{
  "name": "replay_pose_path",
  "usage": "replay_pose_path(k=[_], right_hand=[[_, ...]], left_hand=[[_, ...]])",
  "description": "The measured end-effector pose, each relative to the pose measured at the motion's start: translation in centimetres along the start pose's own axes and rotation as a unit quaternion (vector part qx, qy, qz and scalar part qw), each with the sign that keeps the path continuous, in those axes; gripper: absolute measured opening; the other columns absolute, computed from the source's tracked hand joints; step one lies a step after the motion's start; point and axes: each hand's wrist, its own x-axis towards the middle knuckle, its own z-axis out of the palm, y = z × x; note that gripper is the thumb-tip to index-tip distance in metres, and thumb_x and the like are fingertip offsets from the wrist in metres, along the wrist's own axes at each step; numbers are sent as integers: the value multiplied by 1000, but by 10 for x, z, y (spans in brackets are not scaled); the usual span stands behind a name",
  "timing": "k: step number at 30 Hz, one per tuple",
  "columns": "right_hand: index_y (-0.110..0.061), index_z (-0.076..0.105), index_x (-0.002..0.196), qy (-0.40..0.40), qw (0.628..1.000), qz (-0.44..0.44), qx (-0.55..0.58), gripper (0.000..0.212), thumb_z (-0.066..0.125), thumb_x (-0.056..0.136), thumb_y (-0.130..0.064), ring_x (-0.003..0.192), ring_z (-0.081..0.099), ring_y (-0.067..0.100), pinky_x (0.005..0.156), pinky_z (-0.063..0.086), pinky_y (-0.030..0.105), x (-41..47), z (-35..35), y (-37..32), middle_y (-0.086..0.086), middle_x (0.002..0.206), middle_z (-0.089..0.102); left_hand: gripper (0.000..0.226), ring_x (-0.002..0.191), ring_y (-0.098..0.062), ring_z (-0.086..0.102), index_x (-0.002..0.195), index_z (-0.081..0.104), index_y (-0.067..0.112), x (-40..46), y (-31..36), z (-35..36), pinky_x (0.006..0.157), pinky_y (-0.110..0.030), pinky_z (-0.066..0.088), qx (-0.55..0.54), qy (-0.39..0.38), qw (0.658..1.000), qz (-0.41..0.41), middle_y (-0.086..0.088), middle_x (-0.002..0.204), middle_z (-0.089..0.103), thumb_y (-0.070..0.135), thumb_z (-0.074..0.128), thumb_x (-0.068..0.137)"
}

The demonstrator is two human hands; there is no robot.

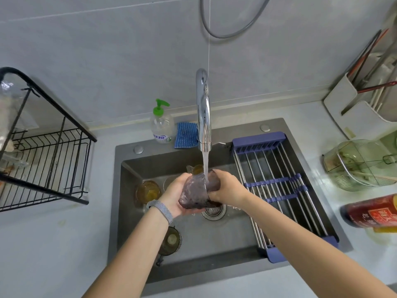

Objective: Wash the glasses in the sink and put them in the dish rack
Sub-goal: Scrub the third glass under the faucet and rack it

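Note:
A purple tinted glass is held tilted under the running tap, over the grey sink. My left hand cups the glass from below and the left. My right hand grips its rim end, fingers curled round it. Water streams onto the glass. In the sink lie an amber glass at the left, another amber glass behind the hands, and a dark glass near the front, partly hidden by my left forearm. The black wire dish rack stands on the counter at the left.
A soap bottle and blue sponge sit behind the sink. A blue roll-up drainer spans the sink's right side. At the right stand a clear lidded container, a red bottle and a white utensil holder.

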Motion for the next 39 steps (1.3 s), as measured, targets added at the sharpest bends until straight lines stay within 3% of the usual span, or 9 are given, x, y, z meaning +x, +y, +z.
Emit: replay_pose_path(k=[4,8,11,16,21,26,30,36,39], right_hand=[[-27,48,55,47,999,18,-1,36,69,83,-17,60,54,5,60,42,18,1,1,-1,-11,61,54],[-2,70,90,-108,984,64,124,14,66,92,-15,81,69,23,73,60,36,1,-8,5,15,87,72],[7,66,101,-128,957,125,230,17,64,93,-7,72,67,29,52,57,24,0,-6,2,18,92,69],[-11,60,57,31,993,92,60,32,75,82,-23,38,54,6,39,43,16,7,1,-6,-5,49,59],[-15,66,112,2,998,-2,64,41,76,72,-13,93,68,15,86,56,32,7,-5,-4,-4,97,69],[-15,55,72,46,997,23,-60,17,63,87,-15,75,58,20,67,47,28,9,-8,-11,3,81,63],[-9,62,110,-150,964,48,213,21,63,91,-1,82,71,19,59,57,24,3,-19,3,8,99,69],[-14,67,79,6,970,24,241,18,63,94,-23,55,65,11,46,51,26,3,3,5,-4,65,66],[-8,68,94,-35,877,79,473,21,50,100,-16,61,64,20,54,54,29,-4,-1,4,2,69,70]], left_hand=[[37,77,-30,65,89,68,10,2,-8,0,69,-39,55,20,3,1000,9,-13,78,70,41,48,92],[45,85,-30,67,98,69,11,-1,-11,-14,76,-43,54,27,15,997,66,-13,87,74,50,49,91],[54,94,-31,68,107,70,9,0,-21,-21,88,-47,54,4,7,995,99,-17,107,72,56,56,83],[52,72,-20,64,105,68,12,-4,-10,-10,45,-22,50,49,62,994,81,-7,82,70,58,50,90],[48,52,-19,63,102,63,10,-1,11,-9,34,-16,41,137,72,986,64,-7,67,66,53,44,96],[50,52,-27,68,102,64,2,-4,5,0,34,-23,47,138,58,988,35,-14,69,69,48,45,97],[45,44,-25,65,97,61,3,-4,3,-9,31,-20,43,98,75,991,48,-13,67,66,43,41,99],[54,56,-27,63,103,64,3,-3,-10,-6,30,-17,41,32,72,994,73,-15,77,66,49,37,99],[56,62,-25,58,115,60,4,-4,-7,-10,32,-16,40,-21,70,993,96,-17,90,64,50,33,97]])
